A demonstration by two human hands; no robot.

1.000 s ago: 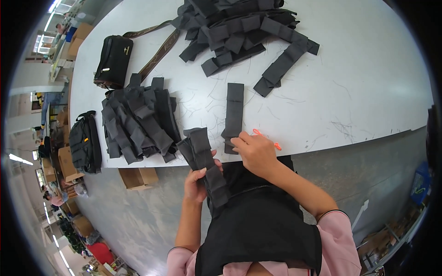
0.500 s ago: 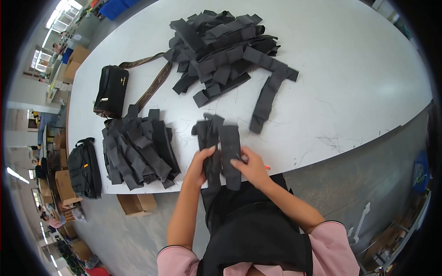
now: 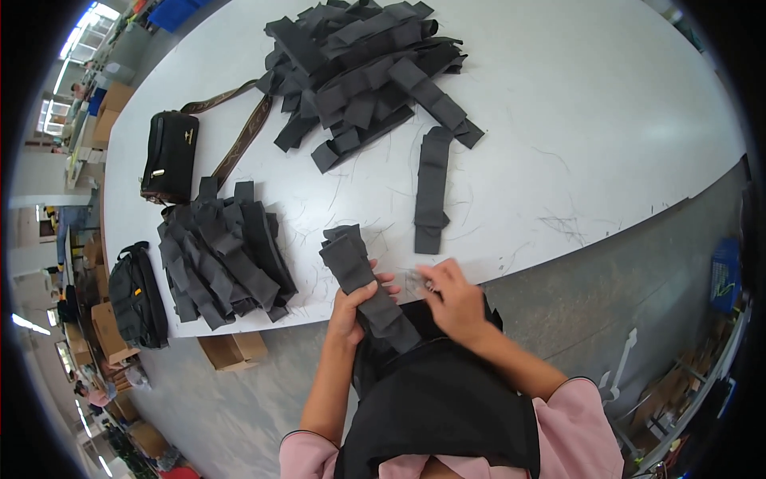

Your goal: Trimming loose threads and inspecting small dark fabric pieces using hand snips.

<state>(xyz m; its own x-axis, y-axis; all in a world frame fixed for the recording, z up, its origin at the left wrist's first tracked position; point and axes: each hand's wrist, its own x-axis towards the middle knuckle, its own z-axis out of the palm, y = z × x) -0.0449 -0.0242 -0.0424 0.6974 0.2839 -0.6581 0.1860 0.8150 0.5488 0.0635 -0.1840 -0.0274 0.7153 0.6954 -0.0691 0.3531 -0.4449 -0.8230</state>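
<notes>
Head view: our left hand (image 3: 351, 307) is clamped on a bundle of dark fabric strips (image 3: 363, 283) at the surface's (image 3: 598, 136) near edge, keeping them stacked; our right hand (image 3: 453, 297), fingers loosely apart, holds nothing beside them.

A dark grey fabric strap (image 3: 363, 283), folded double, stands tilted in the left hand (image 3: 351, 307); its upper end overlaps the worktop (image 3: 558, 120) edge.
</notes>
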